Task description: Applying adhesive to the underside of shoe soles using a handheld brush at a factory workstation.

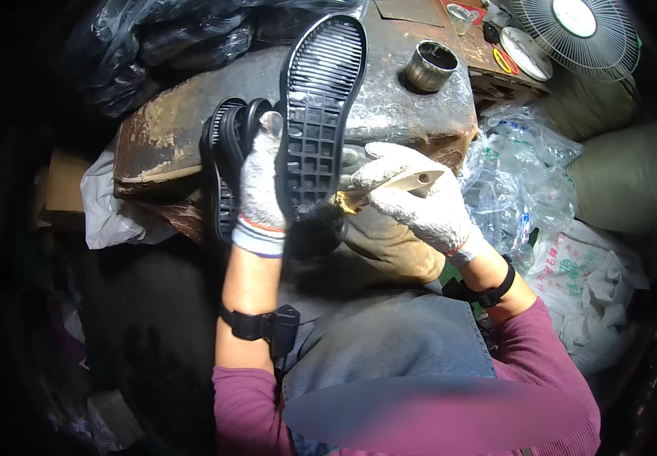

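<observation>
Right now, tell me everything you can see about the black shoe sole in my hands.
The sole is black, looks like rubber, and stands upright with its tread side facing the camera: fine ribs at the rounded top, a square grid lower down. The gloved left hand grips its left edge near the bottom. The right hand holds a pale-handled brush against its lower right edge. More soles are stacked behind it.

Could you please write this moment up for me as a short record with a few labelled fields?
Left hand: white knitted glove, gripping a black rubber shoe sole, tread side up.
Right hand: gloved, holding a pale-handled brush, its tip at the sole's heel end.
Behind left hand: stack of further black soles.
Surface: worn, stained workbench with a small metal tin.
Right side: clear plastic bags.
</observation>
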A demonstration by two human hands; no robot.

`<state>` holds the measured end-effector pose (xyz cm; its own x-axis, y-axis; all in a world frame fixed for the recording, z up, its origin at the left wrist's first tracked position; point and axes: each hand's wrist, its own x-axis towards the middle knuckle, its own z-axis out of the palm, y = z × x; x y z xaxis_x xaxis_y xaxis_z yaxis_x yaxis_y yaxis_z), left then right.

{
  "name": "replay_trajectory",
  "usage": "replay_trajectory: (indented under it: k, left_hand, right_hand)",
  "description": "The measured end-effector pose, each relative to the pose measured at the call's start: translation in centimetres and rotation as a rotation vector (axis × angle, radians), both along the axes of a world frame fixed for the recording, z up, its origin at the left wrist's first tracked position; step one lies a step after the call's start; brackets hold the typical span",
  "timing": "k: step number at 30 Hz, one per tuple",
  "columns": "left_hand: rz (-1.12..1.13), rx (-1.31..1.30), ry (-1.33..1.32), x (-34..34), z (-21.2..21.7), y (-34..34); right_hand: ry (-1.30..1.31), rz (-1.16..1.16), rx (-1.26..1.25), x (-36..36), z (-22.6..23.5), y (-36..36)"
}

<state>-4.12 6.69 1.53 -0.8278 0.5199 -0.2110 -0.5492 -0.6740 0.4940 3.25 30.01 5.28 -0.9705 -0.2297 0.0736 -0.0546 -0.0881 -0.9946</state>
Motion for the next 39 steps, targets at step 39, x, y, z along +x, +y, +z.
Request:
replay_trajectory:
  k: [39]
  left_hand:
    - [-0.189, 0.567, -0.190, 3.9, -0.2, 1.4]
  right_hand:
    - [0.904, -0.696, 0.632, -12.1, 0.3, 3.2]
